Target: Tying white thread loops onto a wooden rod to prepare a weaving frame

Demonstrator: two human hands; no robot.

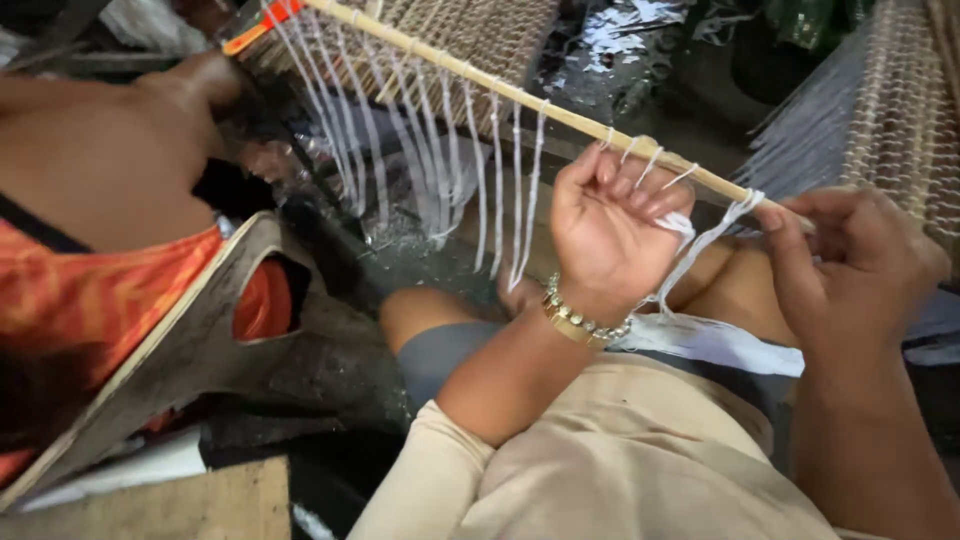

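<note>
A dim, cluttered workspace is seen, with woven cane panels (905,110) behind and another person's bare back (90,160) at the left. A long bamboo stick (520,100) is stretched diagonally, hung with white strings (430,160). The stick is gripped by the left hand (610,235), fingers curled around it. A white string (715,235) at the stick's near end is pinched by the right hand (860,265), fingers pressed together.

Thin wooden stick (520,100) runs from eleven to three o'clock, knotted white cords (440,170) hanging beneath; woven cane panel (490,30) behind.
</note>
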